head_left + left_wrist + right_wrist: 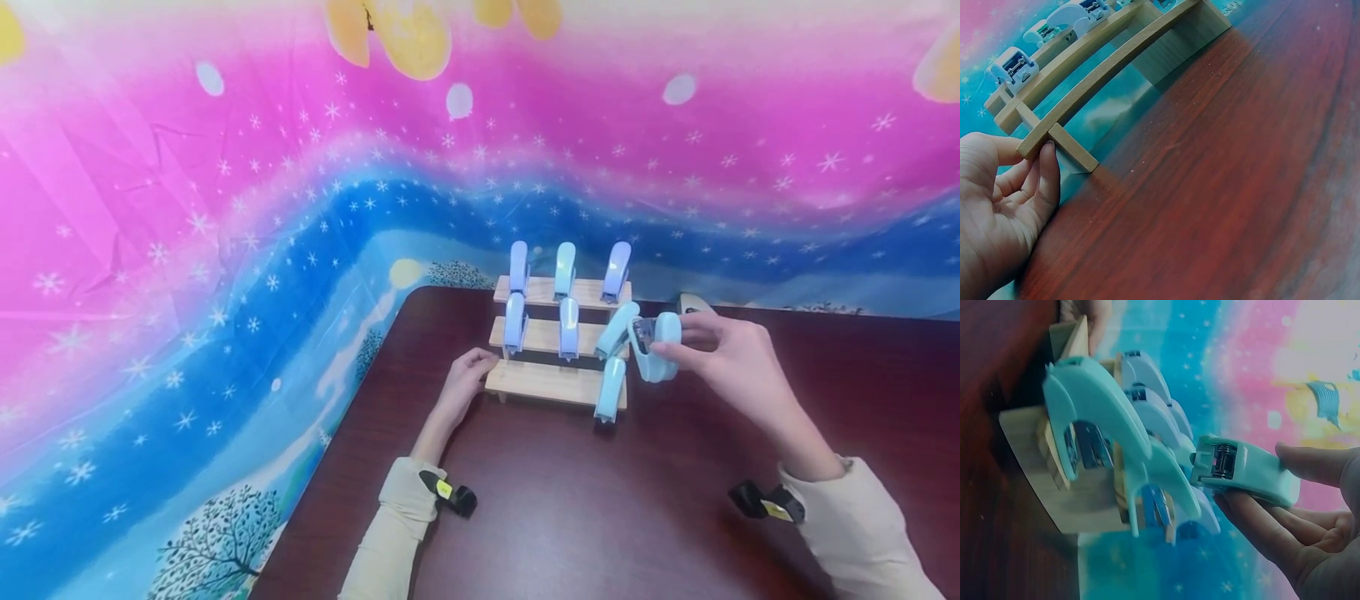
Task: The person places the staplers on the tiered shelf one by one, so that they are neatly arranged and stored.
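Note:
A mint-green stapler (656,346) is pinched between the thumb and fingers of my right hand (738,358), just right of a stepped wooden rack (551,383). In the right wrist view the held stapler (1247,469) is apart from the staplers on the rack. My left hand (461,387) pinches the left end of the rack's lowest board, thumb and fingers on either side in the left wrist view. A light-blue stapler (611,390) stands at the right of the lowest board. The middle board bears two lilac staplers (514,323) and a mint one (617,332).
On the top board stand two lilac staplers (617,271) and a mint one (565,271). A pale rounded object (693,302), partly hidden, lies behind my right hand at the far edge of the dark-red table (570,517). A colourful cloth (262,167) hangs behind.

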Demonstrator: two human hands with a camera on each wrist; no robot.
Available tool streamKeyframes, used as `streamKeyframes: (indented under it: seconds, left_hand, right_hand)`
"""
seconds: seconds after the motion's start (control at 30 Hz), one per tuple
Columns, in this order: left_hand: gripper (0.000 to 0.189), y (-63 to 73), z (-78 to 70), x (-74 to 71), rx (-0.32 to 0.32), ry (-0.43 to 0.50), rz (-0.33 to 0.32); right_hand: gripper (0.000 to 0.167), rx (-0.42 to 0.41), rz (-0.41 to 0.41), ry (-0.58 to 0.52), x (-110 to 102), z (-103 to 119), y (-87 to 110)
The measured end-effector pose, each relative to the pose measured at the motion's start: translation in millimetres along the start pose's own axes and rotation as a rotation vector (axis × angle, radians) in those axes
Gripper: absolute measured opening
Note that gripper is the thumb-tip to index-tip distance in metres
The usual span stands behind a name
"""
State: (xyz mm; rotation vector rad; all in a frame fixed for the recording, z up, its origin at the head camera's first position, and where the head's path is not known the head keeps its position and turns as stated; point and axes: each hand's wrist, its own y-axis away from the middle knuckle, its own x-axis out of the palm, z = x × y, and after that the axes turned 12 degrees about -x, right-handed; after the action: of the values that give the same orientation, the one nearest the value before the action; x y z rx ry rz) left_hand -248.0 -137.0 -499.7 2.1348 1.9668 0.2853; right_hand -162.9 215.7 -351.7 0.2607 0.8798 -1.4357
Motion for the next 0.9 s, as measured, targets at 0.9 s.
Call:
streamKeyframes:
  seconds: [0.9]
  left_hand:
    - [0.024, -0.7, 0.6, -0.4, 0.001, 0.016, 0.02]
  right_hand:
    - [0.013, -0.099, 0.186, -0.044, 91, 54, -18.6]
